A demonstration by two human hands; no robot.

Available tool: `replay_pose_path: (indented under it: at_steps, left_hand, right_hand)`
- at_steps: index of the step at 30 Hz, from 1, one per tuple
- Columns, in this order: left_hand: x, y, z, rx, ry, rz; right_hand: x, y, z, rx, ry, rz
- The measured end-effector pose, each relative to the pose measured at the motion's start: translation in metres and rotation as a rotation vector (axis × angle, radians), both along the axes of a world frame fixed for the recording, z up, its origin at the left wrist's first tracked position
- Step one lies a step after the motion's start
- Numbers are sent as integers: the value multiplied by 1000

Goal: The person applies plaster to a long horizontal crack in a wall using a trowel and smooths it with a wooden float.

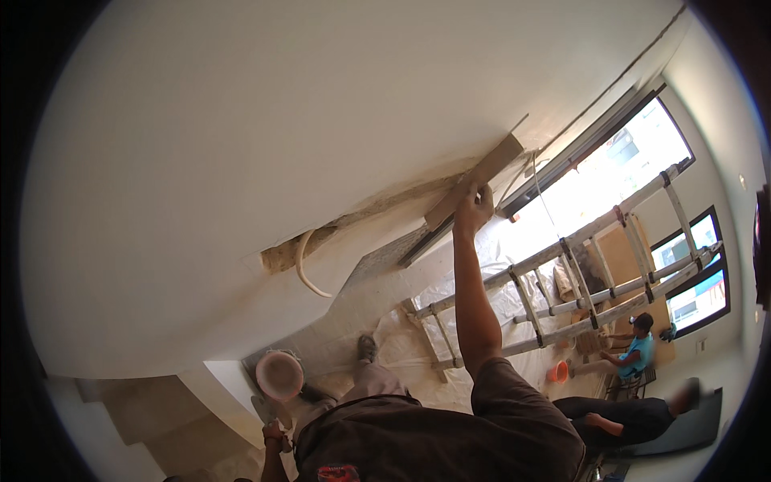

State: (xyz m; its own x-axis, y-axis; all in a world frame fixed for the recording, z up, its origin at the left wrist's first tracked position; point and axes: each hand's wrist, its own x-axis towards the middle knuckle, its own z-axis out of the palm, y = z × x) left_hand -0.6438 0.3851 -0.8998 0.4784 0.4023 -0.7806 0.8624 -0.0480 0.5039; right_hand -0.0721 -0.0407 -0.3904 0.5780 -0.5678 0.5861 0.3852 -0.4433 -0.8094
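Observation:
My right hand (474,210) is raised at arm's length, its fingers closed round the edge of a long flat brown-grey strip (496,161). The strip lies along a rough groove (377,207) cut into the pale wall (241,136), covering part of it. Out of the groove's near end curls a cream flexible conduit (302,265). Low on the left, my left hand (275,434) is closed around something small in the shade, perhaps the handle of a grey flat-bladed tool (260,406). Just beyond that hand is a round pinkish-white bucket (279,376).
A metal ladder (526,301) slants across the right side. Plastic sheeting (401,353) covers the floor. An orange bucket (557,372) stands near a seated person in blue (638,353); another person in dark clothes (626,418) is nearer. Steps (161,410) lie at lower left.

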Motion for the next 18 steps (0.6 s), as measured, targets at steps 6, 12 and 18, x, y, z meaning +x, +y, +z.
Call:
replay_pose_path:
  at_steps: [6, 12, 18]
  left_hand:
    - [-23, 4, -14, 107, 99, -276]
    - [-4, -2, -11, -69, 123, 28]
    - [38, -5, 51, -184, 152, 116]
  right_hand:
    - [-18, 26, -16, 13, -26, 56]
    - [-47, 61, -11, 12, 27, 89]
    - [-70, 92, -15, 15, 11, 150]
